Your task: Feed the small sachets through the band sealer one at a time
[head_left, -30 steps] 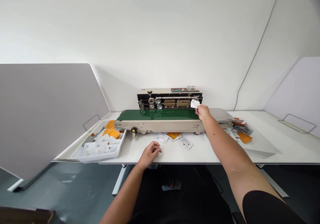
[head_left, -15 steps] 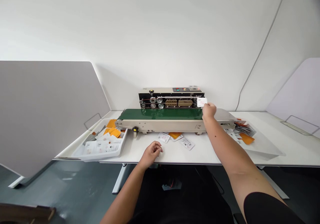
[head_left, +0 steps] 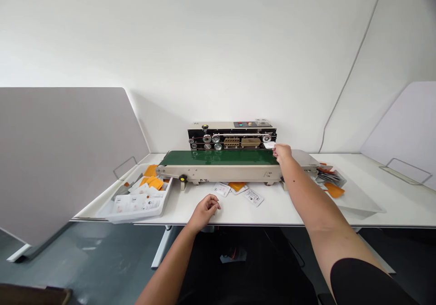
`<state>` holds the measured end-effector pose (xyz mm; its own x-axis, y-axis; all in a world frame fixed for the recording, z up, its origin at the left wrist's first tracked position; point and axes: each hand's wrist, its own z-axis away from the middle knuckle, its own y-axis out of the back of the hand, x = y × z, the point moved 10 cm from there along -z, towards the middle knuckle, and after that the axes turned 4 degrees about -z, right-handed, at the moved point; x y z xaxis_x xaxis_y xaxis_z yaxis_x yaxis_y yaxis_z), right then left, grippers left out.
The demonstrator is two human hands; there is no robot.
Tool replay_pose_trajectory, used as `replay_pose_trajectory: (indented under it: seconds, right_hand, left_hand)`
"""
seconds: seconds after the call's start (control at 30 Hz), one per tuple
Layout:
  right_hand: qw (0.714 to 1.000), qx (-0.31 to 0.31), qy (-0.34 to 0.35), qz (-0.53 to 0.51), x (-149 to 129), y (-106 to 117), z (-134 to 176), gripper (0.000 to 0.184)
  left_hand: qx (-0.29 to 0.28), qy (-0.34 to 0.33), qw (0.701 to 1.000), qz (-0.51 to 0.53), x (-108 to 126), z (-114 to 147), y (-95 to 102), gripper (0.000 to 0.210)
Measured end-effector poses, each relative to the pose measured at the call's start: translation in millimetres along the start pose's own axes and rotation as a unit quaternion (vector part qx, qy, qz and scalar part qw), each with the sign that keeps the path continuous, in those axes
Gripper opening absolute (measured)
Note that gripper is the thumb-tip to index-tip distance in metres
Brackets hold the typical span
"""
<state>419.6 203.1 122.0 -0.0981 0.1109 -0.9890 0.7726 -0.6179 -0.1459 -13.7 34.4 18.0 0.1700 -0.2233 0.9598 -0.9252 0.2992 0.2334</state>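
My right hand (head_left: 282, 152) pinches the edge of a small white packet (head_left: 269, 145), which lies nearly flat at the right end of a band sealing machine (head_left: 250, 143), beside its rollers. Below the packet runs the machine's green conveyor belt (head_left: 218, 157). Near the table's front edge rests my left hand (head_left: 206, 211), fingers loosely curled in, with nothing visible in it. Several printed packets, among them a white packet (head_left: 254, 197) and an orange packet (head_left: 237, 186), lie on the table between that hand and the conveyor.
On the left stands a white plastic bin (head_left: 136, 211) holding white and orange packets. A translucent bin (head_left: 361, 204) with more packets sits on the right, partly hidden by my right forearm. Grey panels (head_left: 68, 150) flank the white table (head_left: 402, 191), and a wall rises behind.
My right hand has lowered slightly, and the packet has tipped from facing me to nearly flat at the sealer's rollers. My left hand stays in place. The view has shifted a little.
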Motion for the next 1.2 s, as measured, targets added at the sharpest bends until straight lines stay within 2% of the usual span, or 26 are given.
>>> replay_pose_trajectory:
  seconds: [0.17,0.27,0.33,0.4,0.43,0.47,0.5,0.53,0.6,0.7,0.83,0.93,1.03,1.1,1.2]
  right_hand:
    - [0.998,-0.041,-0.02,0.046,-2,-21,6,0.007]
    - [0.997,-0.027,0.015,0.069,-18,-23,22,0.023]
    - [0.988,0.012,0.118,0.097,-42,-18,48,0.035]
    - [0.951,0.029,0.275,0.137,-66,-18,94,0.04]
    - [0.924,0.012,0.347,0.16,-70,-22,123,0.04]
    - [0.902,-0.035,0.39,0.183,-64,-30,151,0.039]
    - [0.883,-0.103,0.405,0.214,-50,-41,175,0.036]
    - [0.864,-0.167,0.404,0.248,-30,-48,197,0.034]
    - [0.839,-0.225,0.378,0.319,13,-48,228,0.033]
    - [0.829,-0.212,0.328,0.4,64,-26,238,0.043]
    - [0.824,-0.204,0.255,0.464,106,-4,221,0.06]
    - [0.822,-0.217,0.24,0.469,119,-2,211,0.057]
    - [0.832,-0.215,0.237,0.453,120,2,207,0.057]
    - [0.851,-0.199,0.23,0.429,116,8,205,0.059]
    - [0.894,-0.158,0.22,0.358,103,23,206,0.056]
  left_hand:
    - [-0.002,0.004,1.0,-0.003,1,-1,-0.6,0.026]
    - [0.0,-0.002,1.0,-0.007,-2,-2,0.4,0.026]
    - [0.002,-0.008,1.0,-0.007,-4,-2,1.4,0.026]
    - [0.002,-0.011,1.0,-0.008,-6,-2,1.9,0.026]
    - [0.002,-0.01,1.0,-0.009,-7,-2,1.9,0.026]
    - [0.001,-0.009,1.0,-0.009,-6,-1,1.7,0.026]
    - [0.001,-0.007,1.0,-0.009,-6,-1,1.5,0.026]
    - [0.0,-0.006,1.0,-0.01,-5,0,1.2,0.025]
    - [-0.001,-0.003,1.0,-0.012,-3,0,0.9,0.025]
    - [0.0,0.0,1.0,-0.02,-1,1,1.0,0.026]
    - [-0.004,0.004,1.0,-0.02,-2,0,-0.7,0.029]
    - [-0.004,-0.004,1.0,-0.024,-1,1,-2.1,0.027]
    - [-0.004,-0.012,0.999,-0.04,2,2,-2.6,0.025]
    - [-0.002,-0.012,0.999,-0.052,3,3,-2.3,0.026]
    - [0.0,-0.009,0.998,-0.057,4,3,-1.8,0.027]
